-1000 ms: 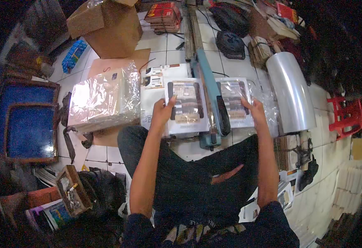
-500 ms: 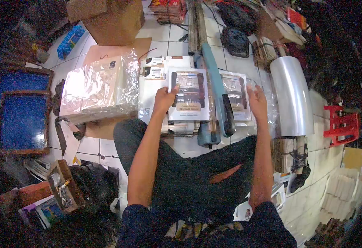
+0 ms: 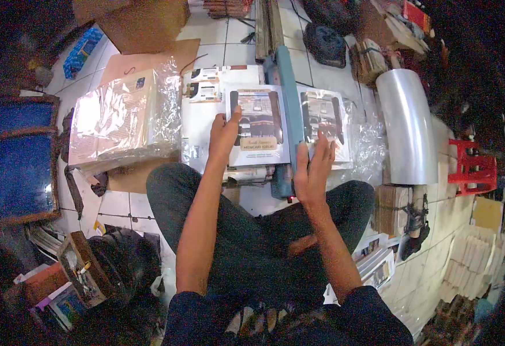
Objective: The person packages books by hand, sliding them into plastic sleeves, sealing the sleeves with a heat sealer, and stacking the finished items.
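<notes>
My left hand (image 3: 223,137) grips the left edge of a white book (image 3: 259,154) with a framed picture on its cover, thumb on top. The book lies against a teal heat sealer (image 3: 287,86), whose long arm is down. My right hand (image 3: 315,176) rests over the near end of that arm, fingers stretched out and slightly apart, hiding the black handle. A small red light shows at the sealer's near end. Right of the arm, a second similar book (image 3: 326,112) lies in clear plastic film (image 3: 365,135), partly behind my right fingers.
A plastic-wrapped stack (image 3: 117,118) sits on cardboard to the left. On the right stand a large roll of clear film (image 3: 405,127) and a red plastic stool (image 3: 472,167). A cardboard box (image 3: 140,26) is at the back. A wooden tray (image 3: 82,268) lies at lower left.
My right hand has moved left from the second book's right edge to the sealer's handle. The sealer arm has lowered, and the red light has come on. My left hand stays on its book.
</notes>
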{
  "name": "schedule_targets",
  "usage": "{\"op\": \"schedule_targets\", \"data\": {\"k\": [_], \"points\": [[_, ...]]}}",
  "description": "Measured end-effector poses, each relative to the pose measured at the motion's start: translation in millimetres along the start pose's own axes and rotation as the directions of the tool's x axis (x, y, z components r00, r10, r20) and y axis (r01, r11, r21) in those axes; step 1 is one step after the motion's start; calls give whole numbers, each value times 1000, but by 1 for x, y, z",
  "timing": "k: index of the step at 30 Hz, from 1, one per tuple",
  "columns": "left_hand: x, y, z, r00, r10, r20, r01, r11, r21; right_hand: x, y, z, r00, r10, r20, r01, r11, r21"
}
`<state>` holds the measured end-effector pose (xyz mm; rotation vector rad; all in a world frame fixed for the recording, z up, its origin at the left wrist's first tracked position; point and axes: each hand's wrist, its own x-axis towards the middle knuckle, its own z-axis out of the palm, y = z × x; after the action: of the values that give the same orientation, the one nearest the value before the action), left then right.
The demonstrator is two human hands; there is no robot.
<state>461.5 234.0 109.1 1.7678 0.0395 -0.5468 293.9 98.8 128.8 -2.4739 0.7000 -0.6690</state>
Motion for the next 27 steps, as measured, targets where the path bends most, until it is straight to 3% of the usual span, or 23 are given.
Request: {"op": "schedule_targets", "data": {"k": [8, 11, 13, 15, 16, 19, 20, 21, 22, 23, 25, 27], "points": [[2, -4, 6, 996, 53, -75, -46, 995, 83, 0, 6, 3, 999, 26, 24, -29, 993, 115], [12, -17, 6, 992, 116, -48, -119, 991, -55, -1, 6, 3, 999, 35, 7, -36, 993, 116], [-1, -9, 6, 985, 149, -91, -154, 987, -50, 2, 4, 0, 996, 56, 65, -63, 990, 124], [-7, -5, 1, 959, 267, -96, -279, 949, -149, 9, 4, -10, 996, 7, 85, -20, 989, 149], [-21, 10, -7, 924, 363, -119, -373, 925, -74, 11, 3, -14, 995, -8, 96, -6, 990, 144], [-53, 40, -29, 928, 348, -130, -371, 852, -368, 19, -8, -24, 996, -16, 83, 3, 988, 157], [-59, 45, -37, 921, 372, -113, -387, 848, -361, 25, -13, -32, 985, -27, 171, 1, 989, 147], [-64, 49, -44, 933, 338, -119, -351, 792, -499, 30, -19, -43, 965, -35, 260, 0, 991, 135], [-71, 54, -49, 947, 300, -115, -304, 717, -628, 34, -32, -55, 968, 33, 250, -73, 986, 150], [-80, 56, -54, 943, 320, -93, -305, 718, -625, 33, -45, -72, 973, 47, 224, -82, 985, 151], [-103, 66, -52, 914, 343, -214, -404, 752, -520, 29, -69, -113, 998, 36, 53, -60, 807, 587], [-128, 86, -38, 888, 459, -19, -411, 774, -482, 19, -78, -128, 995, 103, -5, -64, 650, 757]]}}
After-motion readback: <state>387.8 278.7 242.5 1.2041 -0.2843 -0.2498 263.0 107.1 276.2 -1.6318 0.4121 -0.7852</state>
